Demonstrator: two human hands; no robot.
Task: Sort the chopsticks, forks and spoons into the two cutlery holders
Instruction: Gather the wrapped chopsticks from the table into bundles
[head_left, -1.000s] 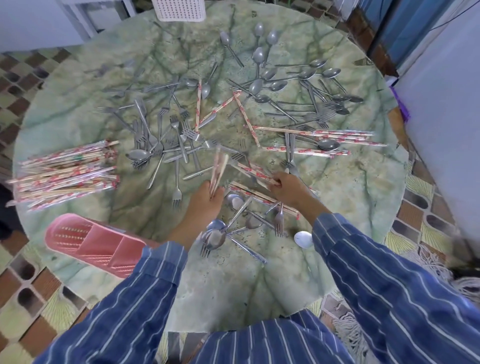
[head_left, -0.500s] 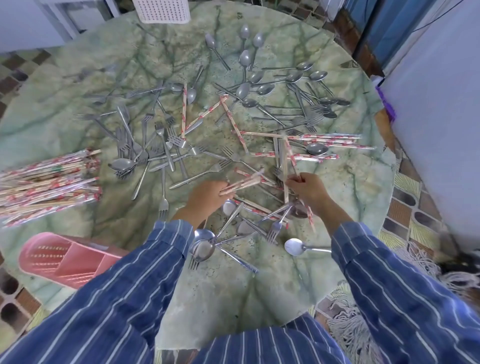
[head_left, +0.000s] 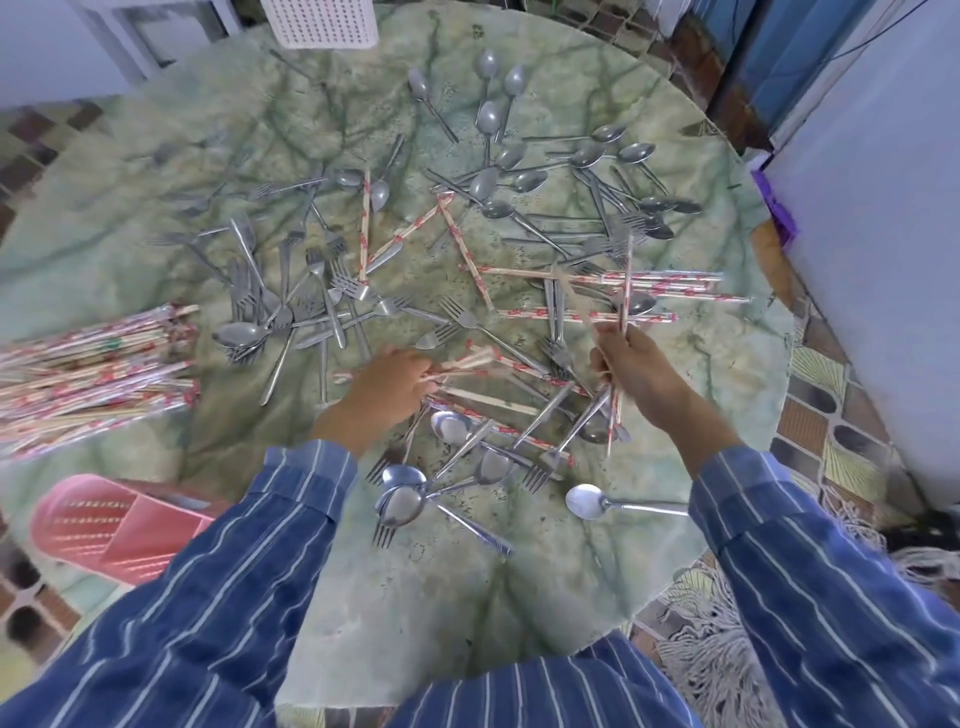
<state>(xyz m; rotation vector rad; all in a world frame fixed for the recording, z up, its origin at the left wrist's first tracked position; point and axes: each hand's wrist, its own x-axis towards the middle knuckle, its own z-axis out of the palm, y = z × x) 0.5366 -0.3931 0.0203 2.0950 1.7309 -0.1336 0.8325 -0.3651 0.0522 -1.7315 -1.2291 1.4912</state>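
Paper-wrapped chopsticks, steel forks and spoons lie scattered over a round green marble table (head_left: 519, 597). My left hand (head_left: 387, 384) is closed on a few wrapped chopsticks (head_left: 467, 361) that point right, low over the table. My right hand (head_left: 636, 371) grips other chopsticks (head_left: 626, 291) nearly upright, lifted off the table. A big pile of wrapped chopsticks (head_left: 93, 374) lies at the left edge. A pink cutlery holder (head_left: 109, 525) lies on its side at the near left. A white holder (head_left: 319, 23) stands at the far edge.
Forks cluster left of centre (head_left: 306, 291); spoons spread across the far right (head_left: 519, 171). One lone spoon (head_left: 589, 501) lies near my right sleeve. Several more chopsticks (head_left: 649, 286) lie at the right. Patterned floor tiles and a rug fringe surround the table.
My right hand has lifted its chopsticks up off the table and turned them more upright. My left hand has lowered and turned its chopsticks from upright to pointing right.
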